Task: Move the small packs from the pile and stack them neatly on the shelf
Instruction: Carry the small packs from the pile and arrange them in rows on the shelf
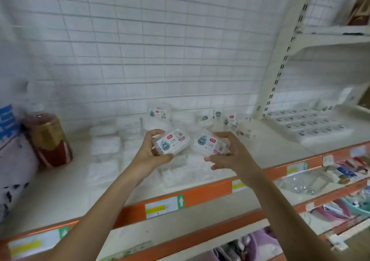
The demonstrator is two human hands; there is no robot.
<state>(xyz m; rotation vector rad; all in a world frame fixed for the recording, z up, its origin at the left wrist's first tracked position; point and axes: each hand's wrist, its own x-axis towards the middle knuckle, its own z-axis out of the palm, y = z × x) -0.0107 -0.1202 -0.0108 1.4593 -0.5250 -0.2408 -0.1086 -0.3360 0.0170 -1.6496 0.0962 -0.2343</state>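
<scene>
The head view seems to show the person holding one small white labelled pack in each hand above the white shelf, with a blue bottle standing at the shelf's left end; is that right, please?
Nearly. The head view shows the left hand and right hand each holding a small white labelled pack above the white shelf, but the bottle at the left end is red and gold, not blue.

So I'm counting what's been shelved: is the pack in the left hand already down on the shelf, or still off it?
Off it. The left hand grips the pack above the shelf.
</scene>
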